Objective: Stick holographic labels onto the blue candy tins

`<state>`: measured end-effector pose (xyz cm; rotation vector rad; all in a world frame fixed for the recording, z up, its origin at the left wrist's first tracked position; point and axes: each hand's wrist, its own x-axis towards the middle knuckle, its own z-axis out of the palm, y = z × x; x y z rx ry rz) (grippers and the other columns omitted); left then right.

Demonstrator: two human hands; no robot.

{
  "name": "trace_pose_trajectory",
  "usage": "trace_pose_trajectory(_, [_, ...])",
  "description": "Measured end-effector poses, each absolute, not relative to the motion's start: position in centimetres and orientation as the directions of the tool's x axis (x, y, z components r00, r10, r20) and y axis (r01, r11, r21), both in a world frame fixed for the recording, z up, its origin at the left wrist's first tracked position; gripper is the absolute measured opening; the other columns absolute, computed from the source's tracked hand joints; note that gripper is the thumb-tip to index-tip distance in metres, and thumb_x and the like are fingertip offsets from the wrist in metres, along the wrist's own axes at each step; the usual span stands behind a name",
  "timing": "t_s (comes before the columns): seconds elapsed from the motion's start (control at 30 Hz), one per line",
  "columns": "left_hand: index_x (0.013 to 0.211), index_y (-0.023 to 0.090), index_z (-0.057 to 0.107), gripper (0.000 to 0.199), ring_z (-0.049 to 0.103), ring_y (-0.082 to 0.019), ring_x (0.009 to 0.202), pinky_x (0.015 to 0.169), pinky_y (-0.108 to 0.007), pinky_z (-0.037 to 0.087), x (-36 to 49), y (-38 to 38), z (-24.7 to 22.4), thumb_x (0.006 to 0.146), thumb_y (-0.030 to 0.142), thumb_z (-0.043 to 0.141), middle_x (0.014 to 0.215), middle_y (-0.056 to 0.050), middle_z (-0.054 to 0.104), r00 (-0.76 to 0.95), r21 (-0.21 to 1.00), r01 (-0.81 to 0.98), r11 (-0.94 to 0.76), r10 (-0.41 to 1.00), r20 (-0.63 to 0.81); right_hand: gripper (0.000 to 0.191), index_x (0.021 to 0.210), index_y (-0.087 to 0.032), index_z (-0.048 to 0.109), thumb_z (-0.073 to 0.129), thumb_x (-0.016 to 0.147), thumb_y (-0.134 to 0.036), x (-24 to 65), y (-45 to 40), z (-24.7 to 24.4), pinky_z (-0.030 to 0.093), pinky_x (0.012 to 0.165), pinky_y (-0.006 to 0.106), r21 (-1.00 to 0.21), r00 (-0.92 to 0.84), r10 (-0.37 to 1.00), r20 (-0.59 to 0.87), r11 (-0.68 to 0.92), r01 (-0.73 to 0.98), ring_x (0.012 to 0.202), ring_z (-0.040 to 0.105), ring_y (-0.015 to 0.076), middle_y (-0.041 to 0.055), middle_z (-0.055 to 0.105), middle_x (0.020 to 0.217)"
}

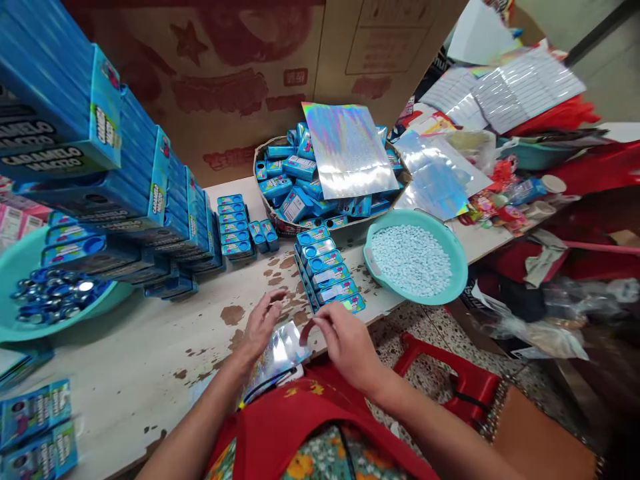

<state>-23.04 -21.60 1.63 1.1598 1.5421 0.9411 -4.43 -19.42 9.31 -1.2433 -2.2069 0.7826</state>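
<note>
My left hand (263, 321) hovers above the table's front edge with its fingers stretched and apart, holding nothing. Between thumb and fingers, my right hand (345, 340) pinches a small curved reddish-brown strip (307, 332); its exact kind is unclear. Below both hands, against the red apron (320, 407), lies a shiny holographic sheet (283, 350). Just beyond my right hand stands a row of small blue boxes (327, 270), several with pale strips on their tops. My fingers partly cover the near end of that row.
Tall stacks of blue boxes (135, 180) rise on the left beside a teal basin (30, 327) of shiny wrapped pieces. At the back, a carton tray (270, 217) holds blue boxes under a silver sheet (350, 150). A teal bowl (370, 257) contains pale tablets. A red stool (465, 377) stands right.
</note>
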Motion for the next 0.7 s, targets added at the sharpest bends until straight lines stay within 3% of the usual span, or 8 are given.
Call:
trace_pose_trajectory(0.03, [0.120, 0.019, 0.051, 0.048, 0.051, -0.022, 0.111, 0.091, -0.031, 0.040, -22.3, -21.1, 3.1, 0.082, 0.047, 0.049, 0.124, -0.010, 0.054, -0.016, 0.973, 0.112, 0.203, 0.979, -0.203, 0.013, 0.084, -0.020, 0.051, 0.042, 0.092, -0.023, -4.2, -18.6, 10.3, 0.041, 0.067, 0.026, -0.732, -0.407, 0.904, 0.132, 0.366, 0.575, 0.074, 0.055, 0.0152, 0.0027, 0.059, 0.080])
trace_pose_trajectory(0.1, [0.115, 0.019, 0.054, 0.049, 0.057, -0.021, 0.099, 0.083, -0.029, 0.045, -20.8, -20.0, 5.5, 0.075, 0.046, 0.060, 0.112, -0.009, 0.060, 0.143, 0.976, -0.035, 0.213, 0.968, -0.206, 0.012, 0.084, -0.020, 0.051, 0.043, 0.092, -0.025, -4.0, -16.9, 11.2, 0.041, 0.067, 0.025, -0.802, -0.314, 0.943, 0.111, 0.271, 0.532, 0.073, 0.056, 0.0141, 0.0013, 0.060, 0.079])
trace_pose_trajectory(0.2, [0.093, 0.015, 0.058, 0.034, 0.058, -0.013, 0.061, 0.060, -0.024, 0.046, -19.4, -18.0, 6.9, 0.078, 0.045, 0.057, 0.071, -0.002, 0.062, 0.201, 0.928, -0.083, 0.363, 0.918, -0.341, 0.012, 0.085, -0.020, 0.052, 0.045, 0.090, -0.028, -4.2, -14.5, 10.5, 0.041, 0.065, 0.025, -0.853, -0.188, 0.979, 0.074, 0.160, 0.496, 0.070, 0.056, 0.0135, 0.0003, 0.061, 0.078])
trace_pose_trajectory(0.27, [0.088, 0.014, 0.057, 0.034, 0.052, -0.010, 0.049, 0.050, -0.022, 0.042, -19.4, -16.7, 7.0, 0.083, 0.047, 0.049, 0.060, 0.001, 0.058, 0.183, 0.916, -0.071, 0.395, 0.908, -0.378, 0.012, 0.085, -0.020, 0.053, 0.049, 0.088, -0.032, -4.4, -13.2, 9.3, 0.042, 0.065, 0.026, -0.863, -0.095, 0.993, 0.071, 0.110, 0.494, 0.070, 0.056, 0.0140, 0.0007, 0.061, 0.079])
trace_pose_trajectory(0.43, [0.080, 0.013, 0.060, 0.036, 0.048, -0.009, 0.048, 0.049, -0.020, 0.037, -20.6, -14.6, 7.1, 0.084, 0.046, 0.046, 0.055, 0.001, 0.056, 0.127, 0.948, 0.094, 0.304, 0.941, -0.314, 0.016, 0.082, -0.019, 0.057, 0.054, 0.083, -0.036, -4.4, -11.3, 7.4, 0.043, 0.069, 0.028, -0.876, -0.029, 0.998, 0.059, 0.066, 0.478, 0.072, 0.057, 0.0158, 0.0014, 0.062, 0.078])
trace_pose_trajectory(0.57, [0.073, 0.014, 0.060, 0.037, 0.047, -0.010, 0.050, 0.051, -0.021, 0.035, -20.9, -14.0, 6.4, 0.084, 0.045, 0.044, 0.052, 0.002, 0.054, 0.035, 0.950, 0.180, 0.255, 0.964, -0.265, 0.014, 0.078, -0.020, 0.062, 0.059, 0.079, -0.034, -4.3, -10.3, 7.4, 0.041, 0.083, 0.035, -0.793, -0.055, 0.982, 0.182, 0.180, 0.582, 0.090, 0.054, 0.0201, 0.0051, 0.061, 0.090])
trace_pose_trajectory(0.7, [0.071, 0.016, 0.059, 0.034, 0.046, -0.011, 0.050, 0.050, -0.021, 0.034, -20.3, -13.3, 4.5, 0.084, 0.042, 0.040, 0.052, 0.002, 0.053, -0.027, 0.931, 0.249, 0.268, 0.962, -0.270, 0.010, 0.072, -0.020, 0.064, 0.060, 0.075, -0.029, -4.4, -8.8, 6.7, 0.040, 0.088, 0.040, -0.747, -0.054, 0.984, 0.169, 0.164, 0.644, 0.094, 0.053, 0.0225, 0.0074, 0.058, 0.094])
